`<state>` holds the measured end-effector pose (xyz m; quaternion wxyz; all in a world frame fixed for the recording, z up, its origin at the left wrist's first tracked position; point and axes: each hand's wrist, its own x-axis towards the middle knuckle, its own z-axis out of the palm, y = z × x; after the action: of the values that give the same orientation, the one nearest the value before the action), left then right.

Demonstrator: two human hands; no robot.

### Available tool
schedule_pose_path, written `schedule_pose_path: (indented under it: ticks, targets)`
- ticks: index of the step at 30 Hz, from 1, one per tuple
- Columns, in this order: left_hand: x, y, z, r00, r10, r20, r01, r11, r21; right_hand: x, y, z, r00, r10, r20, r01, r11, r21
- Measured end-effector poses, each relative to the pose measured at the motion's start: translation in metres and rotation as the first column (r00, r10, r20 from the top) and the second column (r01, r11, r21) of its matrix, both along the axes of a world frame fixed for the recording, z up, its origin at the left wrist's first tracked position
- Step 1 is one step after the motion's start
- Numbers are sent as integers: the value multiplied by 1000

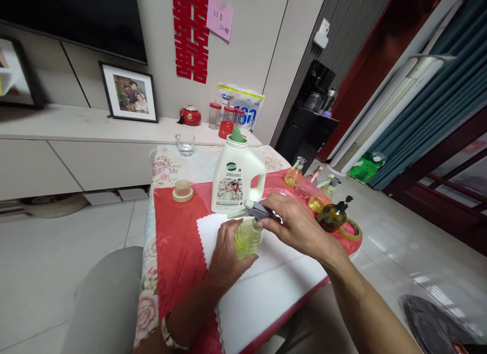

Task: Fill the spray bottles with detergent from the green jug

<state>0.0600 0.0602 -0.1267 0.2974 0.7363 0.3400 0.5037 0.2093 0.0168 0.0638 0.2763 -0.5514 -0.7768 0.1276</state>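
Note:
My left hand (228,257) is wrapped round a small clear bottle of yellow-green liquid (248,238), held just above a white cloth (262,288). My right hand (294,224) grips the grey spray head (258,210) on top of that bottle. Right behind them stands a white detergent jug (236,177) with a green funnel (238,135) in its open neck. The jug's beige cap (183,190) lies on the red sheet (175,232) to the left.
Several small spray and pump bottles (331,215) with yellow or amber liquid stand at the table's right edge, beside a tape roll (352,229). A glass cup (185,144) sits at the far end. Behind are a low cabinet (76,136) with jars and a framed photo (131,97).

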Motion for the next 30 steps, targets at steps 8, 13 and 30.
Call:
schedule_pose_path:
  ticks: [8,13,30]
  targets:
    - [-2,-3,-3,993,-113,-19,113,993,-14,35,13,25,995,-67,80,73,995,-74]
    - [-3,-5,-4,989,-121,-81,117,992,-54,94,31,44,962,-203,183,222,971,-91]
    - [-7,-1,-3,981,-141,-136,129,987,-95,218,104,31,511,-345,788,556,831,4]
